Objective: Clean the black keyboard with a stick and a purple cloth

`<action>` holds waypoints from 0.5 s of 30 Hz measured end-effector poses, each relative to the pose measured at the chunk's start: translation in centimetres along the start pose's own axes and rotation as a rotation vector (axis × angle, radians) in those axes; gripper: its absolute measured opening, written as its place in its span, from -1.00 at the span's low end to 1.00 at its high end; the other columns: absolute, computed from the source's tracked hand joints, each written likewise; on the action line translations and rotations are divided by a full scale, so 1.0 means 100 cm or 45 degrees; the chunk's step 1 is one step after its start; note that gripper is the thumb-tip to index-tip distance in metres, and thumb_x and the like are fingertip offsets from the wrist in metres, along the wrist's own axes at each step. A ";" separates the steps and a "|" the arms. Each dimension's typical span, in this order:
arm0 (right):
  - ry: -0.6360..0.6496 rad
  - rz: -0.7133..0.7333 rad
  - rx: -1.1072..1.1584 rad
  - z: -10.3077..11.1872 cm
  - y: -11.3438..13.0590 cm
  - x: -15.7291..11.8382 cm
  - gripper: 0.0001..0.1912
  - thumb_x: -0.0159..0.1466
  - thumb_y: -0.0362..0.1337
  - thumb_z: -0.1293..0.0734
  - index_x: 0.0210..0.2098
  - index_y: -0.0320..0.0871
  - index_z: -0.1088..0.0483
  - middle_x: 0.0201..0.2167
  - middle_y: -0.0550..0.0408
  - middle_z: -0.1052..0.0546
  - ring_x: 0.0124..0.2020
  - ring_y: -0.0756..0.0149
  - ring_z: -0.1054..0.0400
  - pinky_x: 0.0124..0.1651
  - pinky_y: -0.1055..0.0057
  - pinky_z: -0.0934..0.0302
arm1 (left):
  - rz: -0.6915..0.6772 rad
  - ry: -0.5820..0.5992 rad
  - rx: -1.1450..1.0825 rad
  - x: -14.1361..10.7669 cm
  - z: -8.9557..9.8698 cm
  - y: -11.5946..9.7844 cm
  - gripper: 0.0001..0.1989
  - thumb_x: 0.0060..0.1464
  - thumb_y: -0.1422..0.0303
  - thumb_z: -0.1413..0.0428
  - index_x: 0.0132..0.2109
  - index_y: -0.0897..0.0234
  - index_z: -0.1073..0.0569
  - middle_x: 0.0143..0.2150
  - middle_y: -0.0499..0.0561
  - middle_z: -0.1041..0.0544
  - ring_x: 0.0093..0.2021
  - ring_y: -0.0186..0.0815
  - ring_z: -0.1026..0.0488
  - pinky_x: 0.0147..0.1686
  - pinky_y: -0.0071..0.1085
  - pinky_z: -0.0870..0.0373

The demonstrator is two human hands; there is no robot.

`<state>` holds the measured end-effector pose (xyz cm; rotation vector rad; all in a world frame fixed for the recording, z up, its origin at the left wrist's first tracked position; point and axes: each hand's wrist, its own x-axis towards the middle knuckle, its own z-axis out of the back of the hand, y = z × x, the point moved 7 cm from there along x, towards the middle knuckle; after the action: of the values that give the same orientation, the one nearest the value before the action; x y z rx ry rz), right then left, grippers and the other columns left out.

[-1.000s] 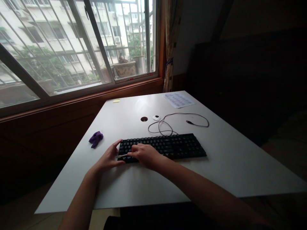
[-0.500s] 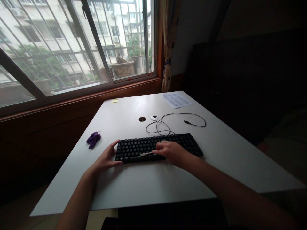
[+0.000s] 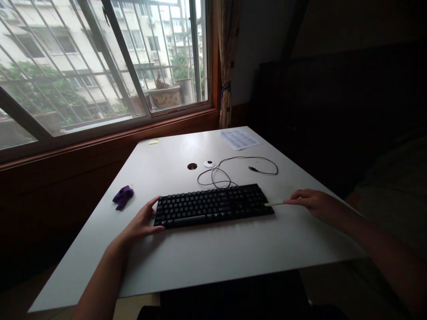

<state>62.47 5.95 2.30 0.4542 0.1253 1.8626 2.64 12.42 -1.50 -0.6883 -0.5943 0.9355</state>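
A black keyboard (image 3: 200, 206) lies flat on the white table. At its left end, my left hand (image 3: 144, 220) grips it, thumb at the front corner and fingers at the back corner. Off the right end is my right hand (image 3: 310, 203), its fingers closed round the handle of a thin, pale toothbrush (image 3: 275, 204). The brush's head points left and reaches the keys at the keyboard's right side; its bristles are too small to make out.
A black USB cable (image 3: 230, 158) loops behind the keyboard. Further back are a round hole (image 3: 192, 166), a white ring-shaped cover (image 3: 209, 164), printed papers (image 3: 240, 138) and a yellow note (image 3: 154, 142). Purple cloth (image 3: 123, 197) lies at left on the white table (image 3: 200, 253).
My right hand has moved right with the toothbrush, from the middle of the keyboard to beyond its right end. My left hand keeps its grip. The whole view has shifted slightly.
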 end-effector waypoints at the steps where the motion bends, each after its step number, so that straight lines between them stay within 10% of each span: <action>1: 0.046 0.005 0.004 0.000 -0.011 -0.005 -0.49 0.27 -0.44 -0.14 -0.09 0.07 -0.67 -0.14 -0.13 -0.62 -0.21 0.15 -0.51 -0.14 0.17 -0.34 | 0.000 0.003 -0.013 0.000 0.000 -0.001 0.02 0.03 0.07 -0.36 0.48 0.22 -0.04 -0.17 0.01 -0.38 -0.25 -0.25 -0.37 -0.15 -0.24 -0.45; 8: 0.023 -0.006 0.025 0.007 -0.032 -0.017 -0.53 0.29 -0.39 -0.19 -0.01 0.10 -0.64 -0.07 -0.17 -0.60 -0.09 0.05 -0.52 -0.03 0.08 -0.33 | 0.001 0.001 0.009 0.001 0.001 -0.003 0.03 0.01 0.06 -0.37 0.47 0.23 -0.06 -0.17 0.01 -0.39 -0.24 -0.24 -0.37 -0.14 -0.24 -0.45; 15: -0.029 0.058 0.134 -0.004 0.048 0.011 -0.57 0.38 -0.31 -0.17 0.10 0.08 -0.55 -0.01 -0.03 -0.56 -0.03 0.12 -0.49 0.03 0.10 -0.39 | 0.022 0.004 -0.010 -0.001 0.000 0.002 0.04 0.01 0.06 -0.37 0.48 0.23 -0.04 -0.15 0.04 -0.41 -0.23 -0.23 -0.39 -0.11 -0.20 -0.45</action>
<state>57.80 5.40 3.66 0.5551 0.1998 1.9009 2.52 12.44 -1.70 -0.7032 -0.5905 0.9487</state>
